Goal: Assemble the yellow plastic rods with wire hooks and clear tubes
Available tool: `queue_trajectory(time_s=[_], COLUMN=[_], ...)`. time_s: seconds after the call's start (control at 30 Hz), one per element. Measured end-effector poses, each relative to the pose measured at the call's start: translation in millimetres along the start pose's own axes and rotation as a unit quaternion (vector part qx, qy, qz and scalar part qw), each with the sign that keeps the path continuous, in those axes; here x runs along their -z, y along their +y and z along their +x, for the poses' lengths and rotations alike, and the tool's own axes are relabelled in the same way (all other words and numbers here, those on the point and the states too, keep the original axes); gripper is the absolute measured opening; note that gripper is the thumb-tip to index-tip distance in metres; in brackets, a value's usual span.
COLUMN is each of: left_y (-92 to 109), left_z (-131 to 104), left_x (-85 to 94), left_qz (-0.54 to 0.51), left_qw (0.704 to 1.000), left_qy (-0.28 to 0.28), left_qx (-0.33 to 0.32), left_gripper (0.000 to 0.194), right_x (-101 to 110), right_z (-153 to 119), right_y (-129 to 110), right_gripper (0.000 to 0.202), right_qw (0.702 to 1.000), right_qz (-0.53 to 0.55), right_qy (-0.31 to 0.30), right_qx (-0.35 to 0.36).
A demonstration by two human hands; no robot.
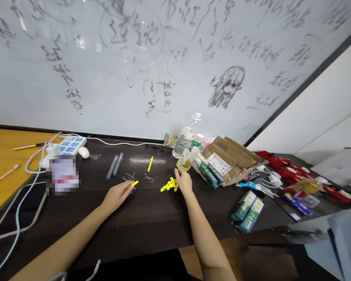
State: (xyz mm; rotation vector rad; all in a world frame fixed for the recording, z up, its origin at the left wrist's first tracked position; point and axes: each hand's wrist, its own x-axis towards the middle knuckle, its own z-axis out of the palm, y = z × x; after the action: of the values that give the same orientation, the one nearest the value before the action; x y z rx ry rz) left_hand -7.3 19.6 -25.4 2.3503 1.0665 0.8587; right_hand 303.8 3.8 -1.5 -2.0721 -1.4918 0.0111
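My left hand is closed on a slim yellow piece, near some thin metal wire hooks on the dark table. A second yellow piece lies farther back, with a small wire hook below it. My right hand is beside a pile of yellow parts, its fingers bent together in front of a bottle of yellowish liquid. What its fingertips hold, if anything, is hidden. Two clear tubes lie left of the wire hooks.
Plastic bottles, a flattened cardboard box and green boxes stand behind and right of my right hand. More green boxes lie near the right edge. A power strip and white cables are at left. A whiteboard backs the table.
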Motion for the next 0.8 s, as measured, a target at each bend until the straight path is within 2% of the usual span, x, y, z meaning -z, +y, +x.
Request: queue_trajectory(time_s=[0.17,0.23,0.37,0.5,0.63,0.8], left_y=[6.5,6.1,1.5,-0.9,-0.3,-0.1], left_z=[-0.8,-0.8,-0.3,0.4,0.4,-0.1], left_x=[3.4,2.5,0.7,0.3,-0.8,-2.3], left_qz=[-0.006,-0.002,0.014,0.028,0.027,0.019], left_qw=[0.999,0.999,0.999,0.998,0.998,0.999], left_qy=[-0.017,-0.007,0.028,0.017,0.017,0.034], left_qx=[0.039,0.041,0.038,0.054,0.050,0.031], left_gripper=[0.037,0.037,0.037,0.038,0.038,0.037], right_x=[-2.0,-4.7,-11.3,-20.2,-28.7,-34.3], right_z=[-2.3,-3.7,-8.8,-19.0,-29.4,-36.1], right_y=[-1.0,-2.5,-10.2,-27.9,-45.6,-52.7], right_gripper=[0.034,0.032,0.026,0.022,0.024,0.019], right_qw=[1.000,0.999,0.991,0.967,0.949,0.934], right_qz=[0.003,0.000,-0.011,-0.040,-0.091,-0.125], right_qy=[-0.017,-0.016,-0.004,-0.042,-0.068,-0.102], right_qx=[0.014,0.030,0.130,0.246,0.293,0.318])
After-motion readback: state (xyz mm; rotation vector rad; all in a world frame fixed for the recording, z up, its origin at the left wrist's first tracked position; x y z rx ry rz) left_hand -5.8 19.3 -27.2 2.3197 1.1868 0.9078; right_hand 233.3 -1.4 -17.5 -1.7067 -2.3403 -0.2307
